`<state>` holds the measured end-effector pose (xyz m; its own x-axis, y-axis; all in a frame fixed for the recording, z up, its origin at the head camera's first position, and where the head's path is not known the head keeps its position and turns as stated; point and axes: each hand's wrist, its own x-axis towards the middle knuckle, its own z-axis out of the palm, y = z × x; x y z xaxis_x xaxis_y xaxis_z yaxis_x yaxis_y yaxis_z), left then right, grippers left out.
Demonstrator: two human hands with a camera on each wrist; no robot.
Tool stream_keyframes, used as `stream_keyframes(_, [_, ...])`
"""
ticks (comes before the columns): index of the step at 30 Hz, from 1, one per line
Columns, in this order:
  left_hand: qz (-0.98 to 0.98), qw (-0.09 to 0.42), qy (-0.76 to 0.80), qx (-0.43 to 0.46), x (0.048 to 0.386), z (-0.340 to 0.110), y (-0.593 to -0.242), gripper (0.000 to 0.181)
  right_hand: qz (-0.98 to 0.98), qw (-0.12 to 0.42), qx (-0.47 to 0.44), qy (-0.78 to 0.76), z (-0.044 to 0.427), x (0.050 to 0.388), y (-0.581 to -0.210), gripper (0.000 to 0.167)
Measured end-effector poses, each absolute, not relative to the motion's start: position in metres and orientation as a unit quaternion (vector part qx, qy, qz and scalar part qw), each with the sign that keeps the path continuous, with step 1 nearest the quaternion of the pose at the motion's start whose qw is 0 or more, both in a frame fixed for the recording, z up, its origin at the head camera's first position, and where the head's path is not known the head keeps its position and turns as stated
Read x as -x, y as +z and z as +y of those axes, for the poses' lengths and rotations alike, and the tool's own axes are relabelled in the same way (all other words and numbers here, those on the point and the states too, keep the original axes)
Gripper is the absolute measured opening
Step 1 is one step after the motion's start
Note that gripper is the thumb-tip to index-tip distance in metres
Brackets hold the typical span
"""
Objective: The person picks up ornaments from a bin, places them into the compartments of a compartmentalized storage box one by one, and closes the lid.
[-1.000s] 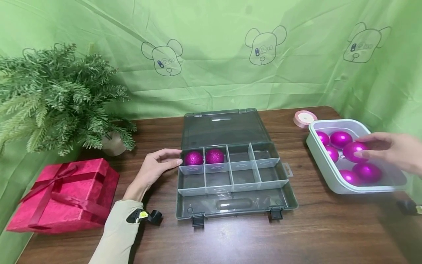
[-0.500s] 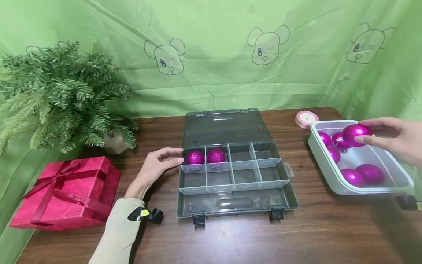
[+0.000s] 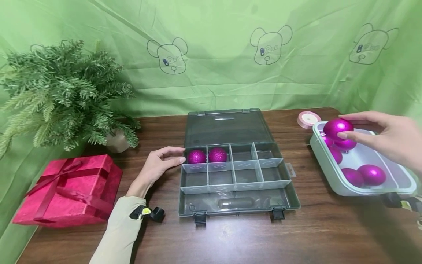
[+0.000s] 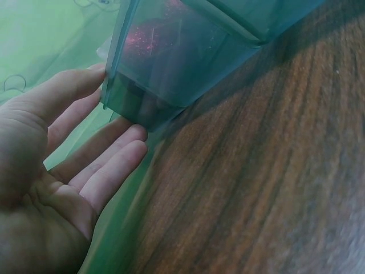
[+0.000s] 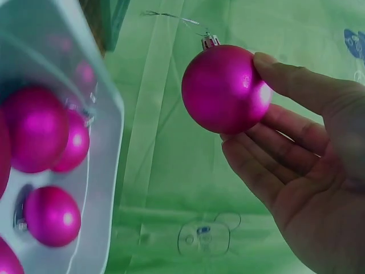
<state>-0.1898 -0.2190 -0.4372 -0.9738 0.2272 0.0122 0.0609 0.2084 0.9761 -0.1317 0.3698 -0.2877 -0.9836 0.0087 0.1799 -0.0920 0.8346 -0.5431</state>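
In the head view, my right hand [image 3: 387,134] pinches a smooth magenta Christmas ball [image 3: 338,129] between thumb and fingers, above the far left part of a pale plastic tub [image 3: 324,176]. The right wrist view shows its metal cap and silver thread on the held ball [image 5: 222,88]. Several more magenta balls [image 3: 371,174] lie in the tub. My left hand [image 3: 157,165] touches the left edge of a clear grey compartment box [image 3: 239,203] with thumb and fingertips, its fingers loosely extended. Two glittery magenta balls [image 3: 217,155] sit in its two back left compartments.
The box's lid [image 3: 227,128] lies open towards the back. A pink ribbon roll [image 3: 308,119] stands behind the tub. At left are a red gift box [image 3: 76,187] and a small artificial fir tree [image 3: 66,95]. Green cloth [image 3: 217,47] hangs behind the wooden table [image 3: 237,242].
My right hand has lifted the magenta ball from among the others in the tub and moved it up and left. My left hand stays at the compartment box's edge.
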Motion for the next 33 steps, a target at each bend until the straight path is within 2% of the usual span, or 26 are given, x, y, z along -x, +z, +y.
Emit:
stream_keyframes(9, [0.776, 0.068, 0.62, -0.095, 0.191, -0.218, -0.439, 0.04, -0.953, 0.037, -0.035, 0.299, 0.337, 0.133, -0.282, 0.051])
stream_keyframes(25, [0.78, 0.067, 0.616, -0.091, 0.19, -0.216, -0.439, 0.04, -0.951, 0.068, -0.102, 0.283, 0.281, 0.148, -0.29, 0.05])
stream_keyframes(33, [0.771, 0.068, 0.626, -0.09, 0.189, -0.219, -0.439, 0.04, -0.911, 0.07, -0.166, 0.371, 0.25, 0.156, -0.304, 0.046])
